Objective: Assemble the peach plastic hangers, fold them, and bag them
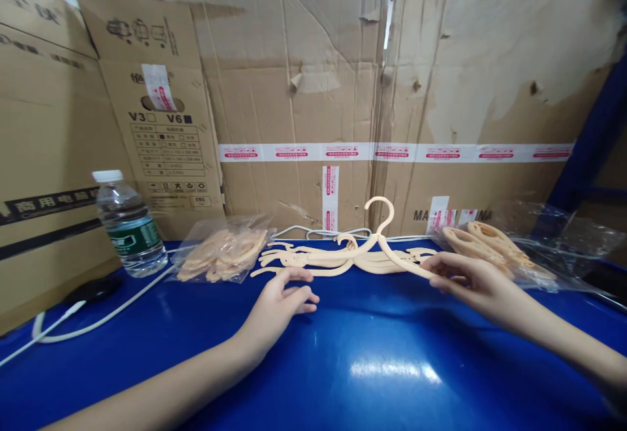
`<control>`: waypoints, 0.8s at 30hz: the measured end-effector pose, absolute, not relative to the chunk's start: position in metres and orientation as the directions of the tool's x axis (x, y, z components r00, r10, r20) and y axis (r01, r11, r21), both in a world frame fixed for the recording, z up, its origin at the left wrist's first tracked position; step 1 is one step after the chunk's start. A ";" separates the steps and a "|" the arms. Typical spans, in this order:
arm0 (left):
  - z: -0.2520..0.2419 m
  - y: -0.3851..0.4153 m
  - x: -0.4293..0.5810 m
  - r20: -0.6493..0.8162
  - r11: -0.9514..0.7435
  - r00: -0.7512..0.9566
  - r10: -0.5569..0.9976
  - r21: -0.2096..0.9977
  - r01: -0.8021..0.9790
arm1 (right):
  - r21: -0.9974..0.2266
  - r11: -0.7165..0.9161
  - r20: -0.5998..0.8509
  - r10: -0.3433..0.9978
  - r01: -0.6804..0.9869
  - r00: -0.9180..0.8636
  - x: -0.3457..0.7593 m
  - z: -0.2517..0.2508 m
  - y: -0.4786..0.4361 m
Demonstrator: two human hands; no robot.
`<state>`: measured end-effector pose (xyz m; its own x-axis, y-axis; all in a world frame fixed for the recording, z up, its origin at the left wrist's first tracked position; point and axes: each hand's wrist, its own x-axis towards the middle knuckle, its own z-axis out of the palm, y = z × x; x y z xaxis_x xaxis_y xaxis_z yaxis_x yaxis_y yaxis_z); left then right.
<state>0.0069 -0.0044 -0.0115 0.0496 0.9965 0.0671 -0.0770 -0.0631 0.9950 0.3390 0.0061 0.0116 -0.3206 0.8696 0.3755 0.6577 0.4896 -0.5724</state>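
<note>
A cream plastic clothes hanger [402, 262] is held at its right end by my right hand [463, 279], thumb and fingers pinched on the arm. Its hook points up, and its left arm reaches over several more cream hangers [326, 268] lying on the blue table [372, 352]. In front of this pile, at its left, is my left hand [281, 300], fingers loosely curled and apart, with nothing in it. The hanger's far left end is hard to tell from the pile behind.
A clear bag of folded hangers [220, 255] lies left, another opened bag [490, 248] right. A water bottle [130, 228], a black round device [95, 288] and a white cable [117, 310] are at left. Cardboard sheets [304, 91] wall off the back.
</note>
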 end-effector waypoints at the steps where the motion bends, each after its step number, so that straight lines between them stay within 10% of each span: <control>1: -0.012 -0.004 0.007 0.049 -0.051 -0.019 0.999 0.991 -0.121 | -0.582 0.489 0.369 0.871 0.650 -0.325 0.338 0.012 0.005; 24: -0.012 -0.014 0.005 0.282 -0.340 0.226 0.932 0.897 0.282 | -0.450 0.577 0.290 0.817 0.682 -0.499 0.317 0.012 -0.010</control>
